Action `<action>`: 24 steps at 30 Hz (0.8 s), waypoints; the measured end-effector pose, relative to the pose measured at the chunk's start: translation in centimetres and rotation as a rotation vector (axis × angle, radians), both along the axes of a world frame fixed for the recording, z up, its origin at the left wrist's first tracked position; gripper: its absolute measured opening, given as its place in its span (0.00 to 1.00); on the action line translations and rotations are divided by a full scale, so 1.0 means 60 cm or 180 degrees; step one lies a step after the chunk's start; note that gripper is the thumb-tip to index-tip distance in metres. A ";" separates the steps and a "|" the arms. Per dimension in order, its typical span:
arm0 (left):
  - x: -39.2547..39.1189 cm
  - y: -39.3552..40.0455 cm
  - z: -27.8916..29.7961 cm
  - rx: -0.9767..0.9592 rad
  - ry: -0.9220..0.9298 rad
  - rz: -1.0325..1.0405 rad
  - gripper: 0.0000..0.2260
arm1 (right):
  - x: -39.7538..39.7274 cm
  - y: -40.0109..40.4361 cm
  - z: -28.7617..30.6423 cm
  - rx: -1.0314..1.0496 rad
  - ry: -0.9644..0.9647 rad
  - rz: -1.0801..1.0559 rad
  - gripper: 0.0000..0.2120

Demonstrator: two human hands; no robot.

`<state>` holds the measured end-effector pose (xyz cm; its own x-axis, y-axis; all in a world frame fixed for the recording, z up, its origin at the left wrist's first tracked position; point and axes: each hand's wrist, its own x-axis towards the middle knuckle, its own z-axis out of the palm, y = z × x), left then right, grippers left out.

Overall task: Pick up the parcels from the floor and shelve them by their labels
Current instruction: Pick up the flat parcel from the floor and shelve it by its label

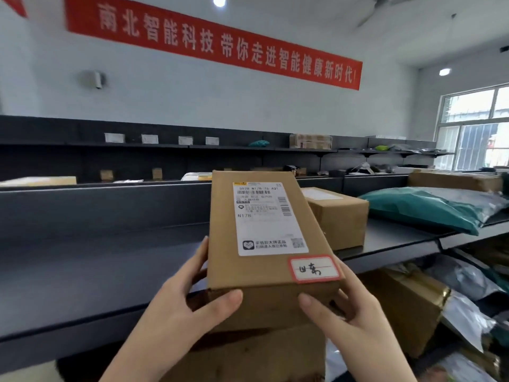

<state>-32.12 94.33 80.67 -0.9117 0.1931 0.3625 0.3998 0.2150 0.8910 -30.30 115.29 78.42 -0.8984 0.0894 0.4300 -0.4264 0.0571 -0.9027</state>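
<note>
I hold a brown cardboard parcel (pixel 225 230) up in front of a dark metal shelf (pixel 104 260). On its top face are a white shipping label reading N178 (pixel 267 219) and a small red-bordered handwritten sticker (pixel 315 268). My left hand (pixel 176 307) grips the parcel's near left corner, thumb on the front face. My right hand (pixel 347 312) grips the near right corner, thumb on the front face too. The parcel tilts away from me, above the shelf's front edge.
A smaller brown box (pixel 338 216) and a teal mailer bag (pixel 421 208) lie on the same shelf to the right. Boxes and silver bags (pixel 468 312) fill the lower shelf at right. Another box (pixel 248 359) sits under my hands. Wall shelves behind carry small parcels.
</note>
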 end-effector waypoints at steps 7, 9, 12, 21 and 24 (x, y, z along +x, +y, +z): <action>-0.038 0.014 -0.002 0.0184 -0.0154 0.0573 0.45 | -0.082 0.010 0.014 0.0104 -0.0107 0.0439 0.26; -0.041 0.012 -0.003 0.0247 -0.0242 0.0624 0.41 | -0.095 0.007 0.009 0.0149 -0.0129 0.0431 0.27; -0.054 0.009 -0.010 0.0200 -0.0220 0.0832 0.38 | -0.117 0.003 0.005 0.0213 -0.0167 0.0537 0.21; -0.095 0.006 -0.014 0.0239 -0.0351 0.0991 0.20 | -0.169 -0.005 0.011 0.0555 -0.0251 0.0564 0.33; -0.107 0.007 -0.020 0.0256 -0.0311 0.0999 0.27 | -0.185 -0.007 0.007 0.0562 -0.0157 0.0497 0.39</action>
<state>-38.56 94.75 79.48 -0.9534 -0.1281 0.2731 0.2371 0.2415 0.9410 -41.40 114.85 78.83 -0.9157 -0.1250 0.3820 -0.3982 0.1528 -0.9045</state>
